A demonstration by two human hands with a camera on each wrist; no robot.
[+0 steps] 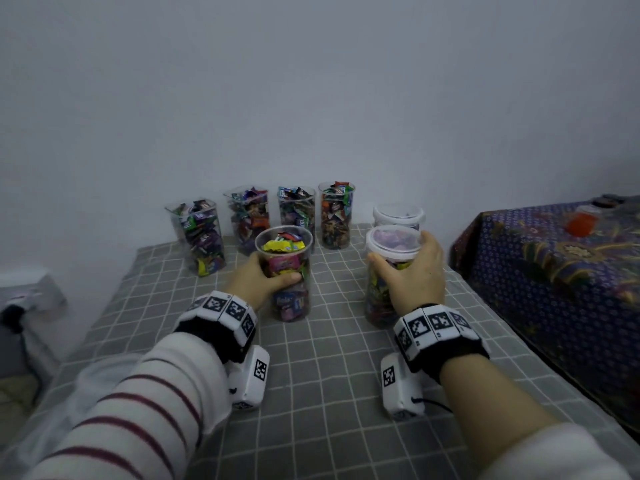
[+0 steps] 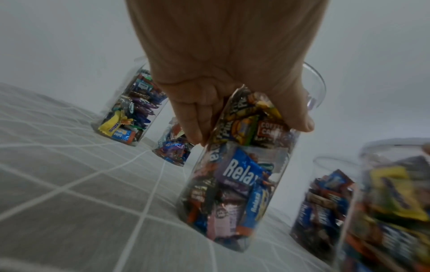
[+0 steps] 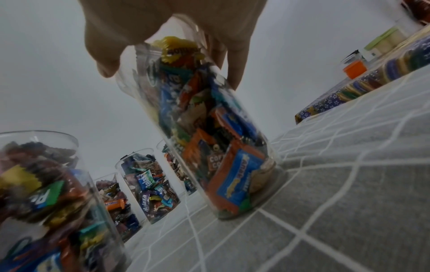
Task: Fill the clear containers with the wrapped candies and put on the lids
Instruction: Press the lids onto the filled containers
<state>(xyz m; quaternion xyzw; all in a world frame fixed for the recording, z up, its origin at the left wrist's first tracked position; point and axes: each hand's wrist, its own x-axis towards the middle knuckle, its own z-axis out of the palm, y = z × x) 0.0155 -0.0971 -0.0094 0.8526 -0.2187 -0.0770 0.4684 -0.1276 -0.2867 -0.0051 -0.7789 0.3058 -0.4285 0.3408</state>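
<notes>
2 hands (image 1: 258,277) (image 1: 412,275) grip 2 candy-filled containers (image 1: 287,271) (image 1: 388,268).

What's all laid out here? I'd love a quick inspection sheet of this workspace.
Surface: grey checked cloth.
Job's things: seven candy-filled containers; four open at the back, one open in front, two with lids, right.
Clutter: orange jar on the patterned cloth.
Hands: left hand grips the open front container; right hand grips the near lidded one.
Cables: thin cord at the right wrist camera.
Surroundings: plain wall.
</notes>
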